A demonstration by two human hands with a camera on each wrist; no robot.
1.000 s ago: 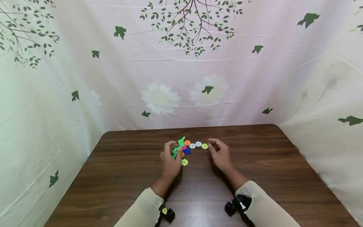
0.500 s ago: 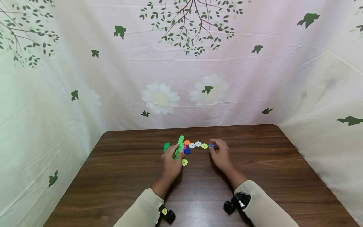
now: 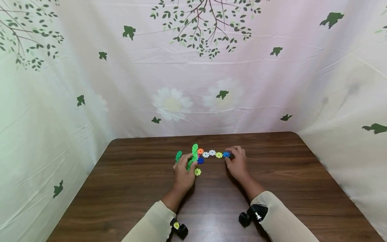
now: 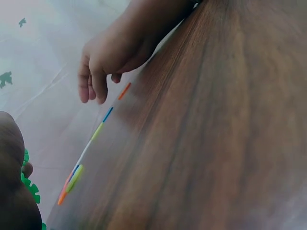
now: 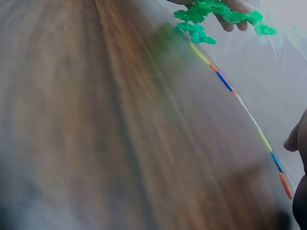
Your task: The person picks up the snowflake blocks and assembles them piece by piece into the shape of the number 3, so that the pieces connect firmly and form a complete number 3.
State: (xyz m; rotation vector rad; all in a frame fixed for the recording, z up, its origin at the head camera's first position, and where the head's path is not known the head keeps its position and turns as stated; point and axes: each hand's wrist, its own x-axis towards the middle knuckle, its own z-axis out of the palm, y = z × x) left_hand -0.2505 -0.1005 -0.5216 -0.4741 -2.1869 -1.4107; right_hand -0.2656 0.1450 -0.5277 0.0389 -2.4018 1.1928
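Note:
My left hand (image 3: 183,173) holds a joined string of green flower-shaped linking discs (image 3: 195,152) raised off the table; the right wrist view shows this green string (image 5: 235,16) bending round the fingers. On the wood lies a flat row of coloured discs: orange (image 3: 200,151), white (image 3: 209,154), yellow (image 3: 219,155) and blue (image 3: 226,154). Over the blue end hovers my right hand (image 3: 238,164), fingers loosely bent with nothing visible between them. An orange disc (image 4: 124,91) at that end shows in the left wrist view; from the head my hand hides it.
A dark blue disc (image 3: 200,160) and a yellow disc (image 3: 198,172) lie beside my left hand. The brown wooden table (image 3: 136,188) ends at a patterned cloth (image 3: 187,77) that hangs behind and at both sides.
The blue disc at the right end has gone from tilted at my right fingers to lying flat in view. My left hand has turned the green string, bringing its darker green disc into sight.

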